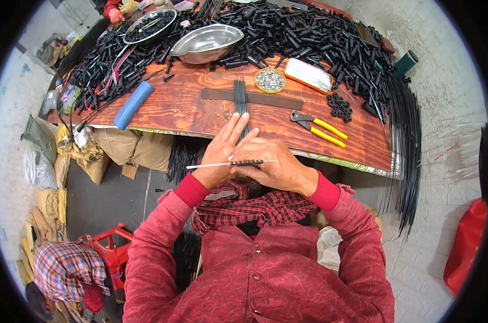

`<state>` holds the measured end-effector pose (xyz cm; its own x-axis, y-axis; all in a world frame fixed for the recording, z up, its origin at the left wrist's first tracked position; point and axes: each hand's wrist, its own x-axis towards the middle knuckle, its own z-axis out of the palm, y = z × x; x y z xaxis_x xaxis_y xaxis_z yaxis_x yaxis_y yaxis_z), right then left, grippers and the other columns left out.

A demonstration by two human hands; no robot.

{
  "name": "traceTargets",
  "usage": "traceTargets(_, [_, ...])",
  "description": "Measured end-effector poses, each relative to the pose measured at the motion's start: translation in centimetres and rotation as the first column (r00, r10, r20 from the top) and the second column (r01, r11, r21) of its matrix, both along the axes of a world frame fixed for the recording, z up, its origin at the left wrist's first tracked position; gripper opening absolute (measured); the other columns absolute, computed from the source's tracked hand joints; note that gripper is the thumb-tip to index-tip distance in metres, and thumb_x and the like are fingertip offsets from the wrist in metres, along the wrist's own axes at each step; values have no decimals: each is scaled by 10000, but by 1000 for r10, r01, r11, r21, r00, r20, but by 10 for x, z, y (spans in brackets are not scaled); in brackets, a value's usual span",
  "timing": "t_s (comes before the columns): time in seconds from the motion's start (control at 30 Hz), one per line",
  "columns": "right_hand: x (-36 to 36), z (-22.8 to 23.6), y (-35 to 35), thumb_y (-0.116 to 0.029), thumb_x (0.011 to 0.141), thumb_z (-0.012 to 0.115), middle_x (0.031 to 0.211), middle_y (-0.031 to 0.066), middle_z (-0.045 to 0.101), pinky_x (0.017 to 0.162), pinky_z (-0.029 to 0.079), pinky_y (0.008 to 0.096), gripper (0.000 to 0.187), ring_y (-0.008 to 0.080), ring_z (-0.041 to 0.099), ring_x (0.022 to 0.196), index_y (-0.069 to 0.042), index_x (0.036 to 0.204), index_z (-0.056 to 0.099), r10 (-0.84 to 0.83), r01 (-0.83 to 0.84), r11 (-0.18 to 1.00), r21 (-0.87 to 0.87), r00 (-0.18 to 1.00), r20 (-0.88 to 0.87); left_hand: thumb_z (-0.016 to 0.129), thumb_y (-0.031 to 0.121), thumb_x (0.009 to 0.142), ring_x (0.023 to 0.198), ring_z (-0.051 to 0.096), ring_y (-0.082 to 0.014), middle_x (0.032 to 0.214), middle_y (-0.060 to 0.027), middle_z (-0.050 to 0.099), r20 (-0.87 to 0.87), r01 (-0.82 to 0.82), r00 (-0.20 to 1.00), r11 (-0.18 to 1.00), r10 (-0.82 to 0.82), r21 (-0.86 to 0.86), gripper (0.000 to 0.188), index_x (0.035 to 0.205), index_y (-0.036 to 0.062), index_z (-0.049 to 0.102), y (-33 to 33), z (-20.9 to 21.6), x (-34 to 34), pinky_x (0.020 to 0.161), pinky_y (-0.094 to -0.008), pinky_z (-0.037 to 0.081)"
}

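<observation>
A flat bundle of thin black rods (240, 92) runs from the tabletop toward me, side by side. My left hand (221, 148) is on the bundle, its fingers stretched along the rods and its thumb partly hidden. Curled beside it, my right hand (281, 164) closes round the near end, where a row of small black ends (246, 162) shows. A thin white stick (209, 165) lies crosswise along this row and sticks out on both sides. Whether it passes through the ends, I cannot tell. Under the far part of the bundle is a dark flat bar (279, 100).
Yellow-handled pliers (327, 133), a dish of small metal pieces (269, 80), a white tray (308, 74), black rings (339, 106) and a blue cylinder (133, 105) lie on the table. Behind are a metal bowl (209, 43) and heaped black tubes (297, 32). Another person (71, 269) is lower left.
</observation>
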<state>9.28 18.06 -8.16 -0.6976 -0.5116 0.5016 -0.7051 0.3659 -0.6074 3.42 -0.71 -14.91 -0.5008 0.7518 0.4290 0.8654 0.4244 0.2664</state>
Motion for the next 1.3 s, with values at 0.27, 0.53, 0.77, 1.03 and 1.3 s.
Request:
traceTargets(0.27, [-2, 10, -6, -150, 816, 777, 928, 139, 705, 734, 548, 419, 248, 339, 685, 873, -39, 1031, 718, -31, 31, 999, -17, 999, -12, 703, 358, 828, 1488, 331, -391, 1626, -171, 323, 20, -24, 1000, 999, 25, -29, 725, 1492, 134, 519, -1, 4, -1, 1191, -470, 334])
traceTargets(0.53, [2, 12, -5, -160, 814, 744, 983, 136, 700, 755, 552, 453, 306, 364, 673, 874, -68, 1104, 715, -50, 50, 999, 12, 999, -22, 697, 365, 845, 1485, 314, -424, 1617, -218, 310, 108, -4, 994, 1000, 1, 31, 741, 1506, 98, 494, -2, 18, 1, 1187, -501, 308])
traceTargets(0.77, [1, -9, -4, -218, 881, 726, 969, 169, 686, 741, 537, 478, 277, 392, 661, 876, -42, 1091, 684, -13, 17, 999, -40, 995, 99, 649, 414, 884, 1482, 315, -427, 1619, -201, 315, 147, 2, 989, 999, 5, -43, 673, 1465, 89, 552, -7, 0, 15, 1180, -489, 325])
traceTargets(1.03, [-6, 14, -2, -32, 632, 729, 1011, 65, 690, 765, 575, 392, 447, 286, 654, 992, -98, 1075, 714, 60, -61, 989, 131, 998, 10, 578, 228, 883, 1482, 361, -357, 1605, -157, 370, -3, -66, 998, 996, 66, -61, 599, 1469, 118, 525, 5, 21, -5, 1139, -470, 403])
traceTargets(1.3, [0, 9, -9, -7, 680, 716, 991, 65, 725, 767, 582, 381, 376, 287, 687, 973, -81, 1048, 742, 6, -7, 996, 88, 1000, 11, 603, 218, 870, 1486, 326, -416, 1609, -221, 329, 58, 15, 998, 997, -10, -80, 694, 1531, 106, 423, -6, 4, -13, 1199, -495, 309])
